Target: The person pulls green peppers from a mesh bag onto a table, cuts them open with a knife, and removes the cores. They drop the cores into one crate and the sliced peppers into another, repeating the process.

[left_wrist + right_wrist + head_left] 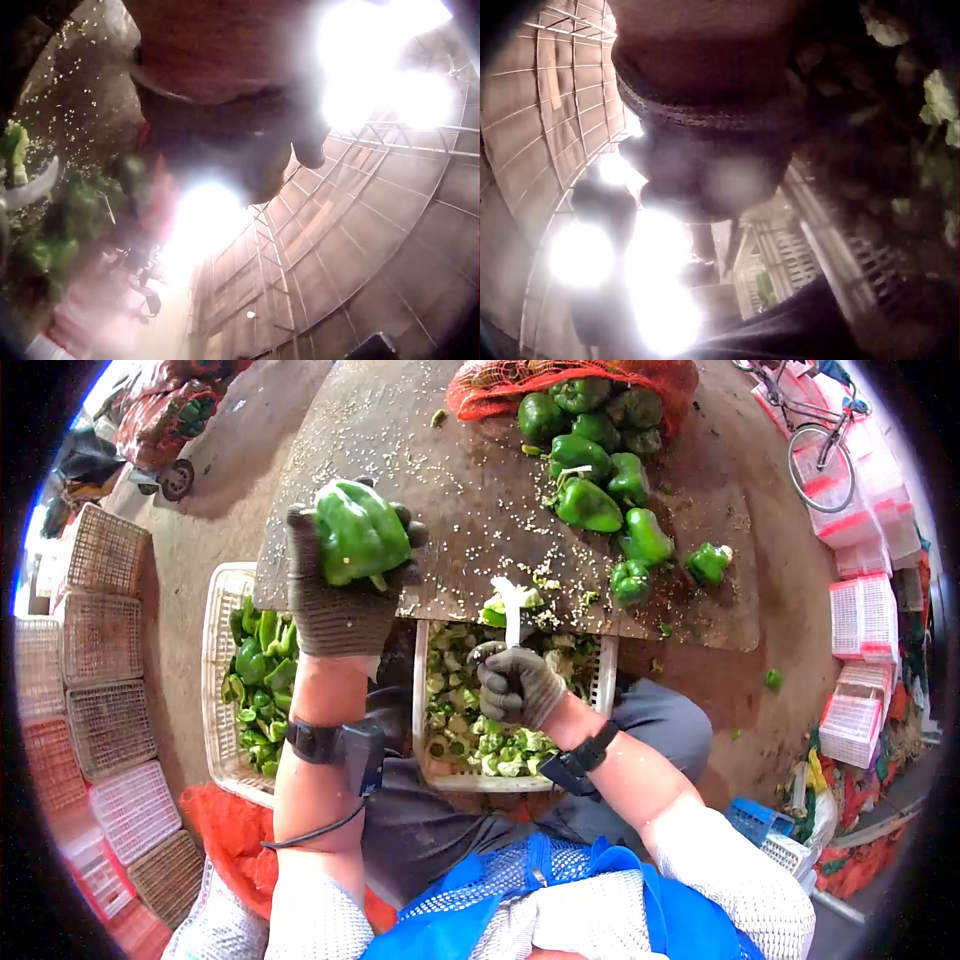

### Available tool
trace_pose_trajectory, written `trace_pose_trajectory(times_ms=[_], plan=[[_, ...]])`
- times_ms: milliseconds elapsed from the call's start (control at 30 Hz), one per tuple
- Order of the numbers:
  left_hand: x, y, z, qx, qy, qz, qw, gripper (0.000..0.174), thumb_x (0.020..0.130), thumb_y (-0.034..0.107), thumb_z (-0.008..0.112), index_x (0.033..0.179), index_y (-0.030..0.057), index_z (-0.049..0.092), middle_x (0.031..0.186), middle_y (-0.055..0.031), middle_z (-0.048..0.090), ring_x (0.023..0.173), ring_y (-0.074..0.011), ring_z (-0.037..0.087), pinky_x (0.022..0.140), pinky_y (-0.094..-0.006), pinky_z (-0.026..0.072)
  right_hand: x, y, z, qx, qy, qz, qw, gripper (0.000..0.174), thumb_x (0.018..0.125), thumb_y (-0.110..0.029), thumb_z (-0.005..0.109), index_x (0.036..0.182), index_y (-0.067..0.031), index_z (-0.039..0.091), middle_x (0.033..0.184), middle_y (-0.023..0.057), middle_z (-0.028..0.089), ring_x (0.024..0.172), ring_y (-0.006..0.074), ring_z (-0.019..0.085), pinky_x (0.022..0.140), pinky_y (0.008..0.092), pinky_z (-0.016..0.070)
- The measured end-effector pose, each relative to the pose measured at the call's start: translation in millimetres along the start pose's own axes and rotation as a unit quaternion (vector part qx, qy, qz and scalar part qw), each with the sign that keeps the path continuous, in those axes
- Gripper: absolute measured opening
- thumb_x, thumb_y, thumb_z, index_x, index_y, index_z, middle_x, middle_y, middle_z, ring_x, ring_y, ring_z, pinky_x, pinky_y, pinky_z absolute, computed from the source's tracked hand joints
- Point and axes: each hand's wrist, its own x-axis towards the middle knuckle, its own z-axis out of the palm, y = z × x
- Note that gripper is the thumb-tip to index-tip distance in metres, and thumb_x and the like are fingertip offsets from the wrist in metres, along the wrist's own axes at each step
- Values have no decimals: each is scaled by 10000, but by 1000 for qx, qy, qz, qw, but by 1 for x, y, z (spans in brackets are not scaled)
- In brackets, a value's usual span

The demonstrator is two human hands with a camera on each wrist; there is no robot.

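Note:
In the head view my gloved left hand [345,610] grips a large green bell pepper [360,535], raised over the left part of the board. Its fingers and thumb wrap the pepper's sides, and the stem points down toward me. My gloved right hand [520,685] curls round a white tool [513,615] with a curved end, which stands up from the fist. Right behind this tool, at the board's near edge, is a cut green pepper piece [494,610]. The left wrist view shows the tool's pale curved tip [37,185]. Both hands are dark in the wrist views.
Seeds dot the wooden board [450,490]. Several whole peppers [588,505] spill from a red net sack [480,390]. Below the right hand stands a white crate [422,710] of pepper scraps; another crate [215,690] at left holds peppers. Stacked crates [105,635] line the left side.

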Motion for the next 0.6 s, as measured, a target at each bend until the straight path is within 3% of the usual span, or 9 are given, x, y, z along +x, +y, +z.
trace_pose_trajectory(times_ms=[67,100,233,333,367,433,467,533,600], plan=[[2,-1,6,-18,36,14,999,665,917,624,493,1313,90,503,1162,-257,612,1004,-433,630,812,-510,576,5,9,-21,15,5,15,1000,196,892,-172,543,1026,-69,643,585,2,498,384,115,428,450,325,402],[4,-1,7,-29,-9,3,1000,670,920,597,514,1333,71,477,1226,-302,564,1047,-454,604,862,-543,552,4,13,-27,20,6,22,1000,199,895,-170,537,1028,-68,643,585,-1,497,384,108,429,455,323,404],[11,-13,19,23,9,12,1000,685,948,549,491,1409,50,399,1410,-322,408,1241,-506,466,949,-563,494,-25,17,-38,23,7,49,999,190,874,-220,555,1031,-121,597,597,-3,487,399,133,405,458,342,412],[14,-27,32,-4,11,5,1000,644,950,525,512,1371,43,446,1359,-285,480,1241,-527,454,1006,-592,440,-58,22,-31,-41,103,25,994,118,866,-215,555,932,-123,589,587,1,502,405,142,434,501,357,462],[12,-29,34,3,6,2,1000,642,920,522,565,1342,48,467,1293,-248,523,1183,-476,506,987,-573,459,-64,21,-38,-36,111,47,992,104,865,-211,552,862,-111,579,577,6,507,397,161,432,494,364,481],[10,-33,38,20,-5,-9,1000,645,859,517,670,1283,58,511,1160,-174,609,1068,-375,608,947,-536,497,-73,15,-33,-212,219,34,952,83,812,-142,615,842,-65,622,607,19,555,429,165,506,439,331,472],[12,-40,40,58,2,6,998,620,865,513,664,1258,54,528,1127,-161,621,1029,-345,622,907,-504,516,-75,13,-33,-303,264,19,916,91,786,-111,638,850,-46,639,621,26,574,442,163,532,418,315,465],[23,-61,30,135,14,33,990,575,875,507,653,1208,46,563,1061,-136,645,951,-284,650,828,-440,553,-85,1,-24,-315,304,-9,899,160,743,-69,662,902,-50,664,648,37,583,439,161,539,389,313,447],[42,-79,11,263,-74,-6,962,451,932,538,546,966,92,601,966,-64,615,845,-193,600,753,-358,502,-92,-13,3,-318,359,-14,878,229,813,-44,584,1036,-3,615,613,42,570,384,150,489,357,284,406]])
